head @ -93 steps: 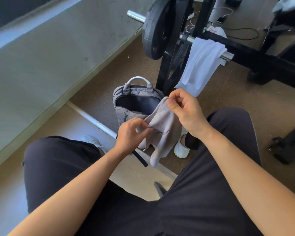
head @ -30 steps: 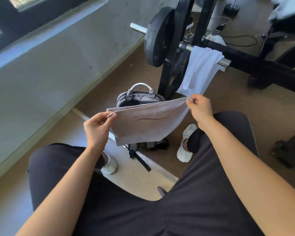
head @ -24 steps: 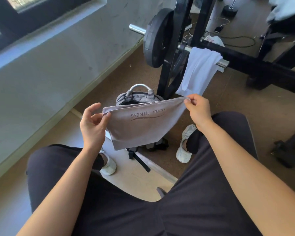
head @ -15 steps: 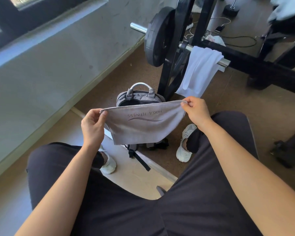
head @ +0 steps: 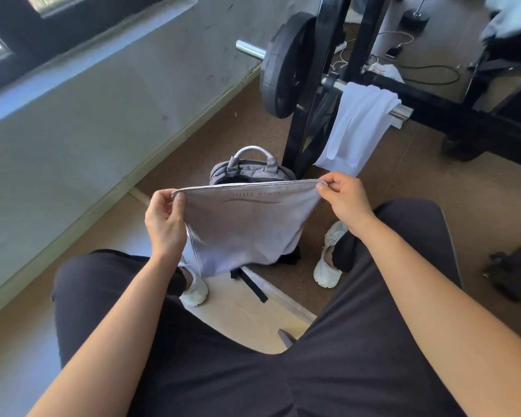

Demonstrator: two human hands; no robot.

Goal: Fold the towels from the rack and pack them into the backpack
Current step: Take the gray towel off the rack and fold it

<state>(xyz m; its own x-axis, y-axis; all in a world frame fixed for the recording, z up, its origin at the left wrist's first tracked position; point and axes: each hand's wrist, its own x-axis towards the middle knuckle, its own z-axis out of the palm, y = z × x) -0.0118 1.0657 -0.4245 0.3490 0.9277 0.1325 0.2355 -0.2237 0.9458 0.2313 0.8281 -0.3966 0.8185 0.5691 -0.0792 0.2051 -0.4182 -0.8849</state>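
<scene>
Grip on the grey towel [head: 247, 227]: both top corners pinched, cloth spread just in front of the backpack [head: 250, 173] on the floor.
It looks light, soft and limp, likely to sag wherever unsupported, so the hemmed corners are the sound places to hold. Left hand [head: 163, 224] pinches the left corner, right hand [head: 345, 203] the right, fingers [head: 328, 191] clamped on cloth. A white towel [head: 358, 127] hangs over the rack bar [head: 400, 111], far right.

Gym, loaded barbell [head: 286, 66] on black rack [head: 322, 85], rubber floor [head: 403, 188]
</scene>
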